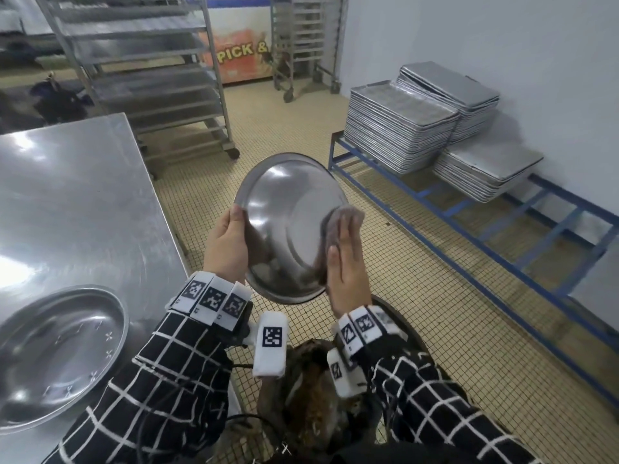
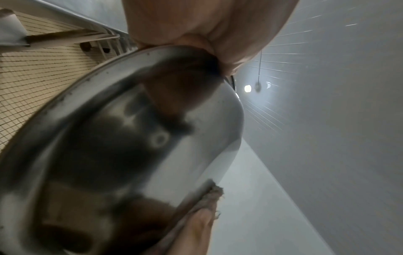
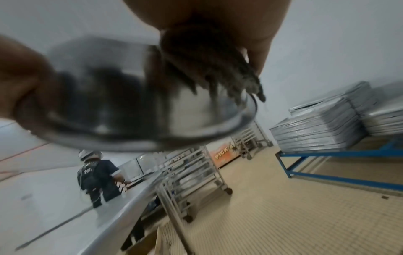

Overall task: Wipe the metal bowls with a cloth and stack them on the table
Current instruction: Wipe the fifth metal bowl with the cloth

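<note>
The metal bowl [image 1: 288,226] hangs tilted in the air, just right of the surface [image 1: 77,195], underside facing the person. The left hand [image 1: 227,242] curls round its rim; the right hand [image 1: 346,262] presses the cloth [image 1: 341,222] flat, fingers straight. Best to turn it slowly, sweeping to the rim. Another bowl [image 1: 57,356] waits on the surface.
</note>
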A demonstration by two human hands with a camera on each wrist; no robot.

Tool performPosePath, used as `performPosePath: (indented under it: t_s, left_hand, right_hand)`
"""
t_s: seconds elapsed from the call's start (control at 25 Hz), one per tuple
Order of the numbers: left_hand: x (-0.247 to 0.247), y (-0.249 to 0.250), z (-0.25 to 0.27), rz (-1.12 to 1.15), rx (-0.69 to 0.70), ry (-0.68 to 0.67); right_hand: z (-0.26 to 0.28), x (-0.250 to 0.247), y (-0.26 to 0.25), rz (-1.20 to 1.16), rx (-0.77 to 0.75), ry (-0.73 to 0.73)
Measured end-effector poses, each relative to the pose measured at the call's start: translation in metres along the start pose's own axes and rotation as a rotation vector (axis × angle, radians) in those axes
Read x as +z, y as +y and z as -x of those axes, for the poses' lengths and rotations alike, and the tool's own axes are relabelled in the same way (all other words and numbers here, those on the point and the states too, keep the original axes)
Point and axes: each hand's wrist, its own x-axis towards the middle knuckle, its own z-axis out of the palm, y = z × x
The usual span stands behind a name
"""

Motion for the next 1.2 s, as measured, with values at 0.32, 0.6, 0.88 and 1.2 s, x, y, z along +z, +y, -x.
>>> performPosePath:
  t_s: [0.32,0.6,0.88,1.2]
  left_hand:
    - [0.009,-0.004,0.009,-0.018,-0.008,-0.047]
    - [0.000,-0.007,-0.005,0.016,-0.012,-0.016]
    - [0.009,-0.014,0.001,-0.098,-0.025,0.052]
    - [0.011,-0.013,0.014,-0.177,0.035,-0.110]
  right_hand:
    - [-0.011,0.011,-0.041,0.286,-0.244,0.041]
    - [-0.008,-0.012,0.005,-0.031,0.089,0.057]
    - [0.024,0.009,-0.027,0.304,-0.148,0.000]
    - [-0.006,-0.025,-0.002,0.162,0.095,0.064]
